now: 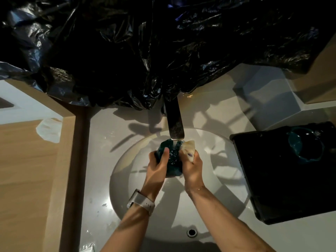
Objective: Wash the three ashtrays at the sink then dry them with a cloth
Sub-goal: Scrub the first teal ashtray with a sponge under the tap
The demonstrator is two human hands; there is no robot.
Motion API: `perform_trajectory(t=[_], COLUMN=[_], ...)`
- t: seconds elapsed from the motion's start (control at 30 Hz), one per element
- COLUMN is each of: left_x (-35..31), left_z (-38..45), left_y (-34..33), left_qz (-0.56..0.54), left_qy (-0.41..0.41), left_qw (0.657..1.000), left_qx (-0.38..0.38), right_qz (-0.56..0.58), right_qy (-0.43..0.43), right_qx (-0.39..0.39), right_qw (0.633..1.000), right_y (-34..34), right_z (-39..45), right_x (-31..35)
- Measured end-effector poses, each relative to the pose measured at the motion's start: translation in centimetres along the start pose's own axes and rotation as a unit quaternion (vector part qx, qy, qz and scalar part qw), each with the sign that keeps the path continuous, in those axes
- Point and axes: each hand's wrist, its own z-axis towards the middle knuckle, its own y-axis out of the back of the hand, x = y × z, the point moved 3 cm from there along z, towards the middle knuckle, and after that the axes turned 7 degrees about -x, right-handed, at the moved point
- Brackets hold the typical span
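- A dark teal ashtray [171, 159] is held over the middle of the white sink [227, 179], directly under the spout of the flat metal faucet [175, 124], with water falling onto its upper edge.
- The left hand [158, 166] grips the ashtray from its 9 o'clock side, thumb curled over the near face and fingers wrapped behind; a pale watch [141, 201] sits on that wrist.
- The right hand [193, 168] is at the ashtray's 3 o'clock, fingers closed round a pale sponge [189, 148] pressed against the ashtray's upper right edge.
- At 3 o'clock from the sink, a black tray [272, 179] lies on the counter with a second teal ashtray [305, 146] resting on its far end, well apart from the hands.
- At 12 o'clock, crumpled black plastic sheeting [145, 51] hangs behind the faucet.
- At 6 o'clock in the basin, the overflow hole [192, 232] shows.
- At 9 o'clock, a wooden surface [27, 170] adjoins the counter.
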Motion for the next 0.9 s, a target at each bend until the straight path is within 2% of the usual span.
perform_trajectory(t=[0.07, 0.13, 0.2, 0.33, 0.4, 0.43, 0.47, 0.5, 0.6, 0.73, 0.8, 0.9], left_x=[-0.3, -1.0, -2.1, -4.8, -5.5, -5.5, -5.4, -5.3, -4.9, -3.5, -3.0, -2.2], left_z=[0.6, 1.1, 1.7, 2.5, 2.5, 2.4, 2.1, 1.9, 1.8, 2.6, 2.7, 2.8], left_y=[0.9, 2.0, 3.0, 3.2, 2.5, 2.2, 1.9, 1.6, 0.8, -0.4, -1.1, -1.6], left_qz=[0.063, 0.166, 0.275, 0.429, 0.482, 0.491, 0.484, 0.468, 0.389, 0.208, 0.117, 0.086], left_qy=[-0.06, -0.162, -0.284, -0.479, -0.519, -0.514, -0.503, -0.474, -0.33, -0.128, -0.028, 0.049], left_qw=[0.993, 0.961, 0.901, 0.743, 0.675, 0.667, 0.677, 0.704, 0.819, 0.941, 0.971, 0.978], left_qx=[0.083, 0.148, 0.181, 0.187, 0.205, 0.222, 0.233, 0.248, 0.263, 0.232, 0.208, 0.184], right_qz=[-0.018, -0.074, -0.11, -0.143, -0.149, -0.142, -0.124, -0.097, -0.046, 0.014, 0.015, -0.015], right_qy=[-0.003, 0.013, 0.021, -0.031, -0.07, -0.085, -0.105, -0.131, -0.171, -0.103, -0.062, 0.006], right_qx=[0.022, 0.062, 0.135, 0.223, 0.249, 0.26, 0.273, 0.28, 0.242, 0.142, 0.131, 0.091], right_qw=[1.0, 0.995, 0.984, 0.964, 0.955, 0.951, 0.948, 0.946, 0.954, 0.984, 0.989, 0.996], right_y=[0.3, 0.7, 0.6, -0.1, -0.4, -0.5, -0.5, -0.5, -0.3, 1.5, 2.1, 2.5], right_z=[1.3, 2.5, 3.4, 4.8, 4.8, 4.9, 4.9, 4.8, 4.8, 4.4, 3.6, 3.1], right_x=[0.9, 2.4, 4.0, 5.0, 5.3, 5.3, 5.2, 5.1, 3.8, 2.1, 1.7, 1.3])
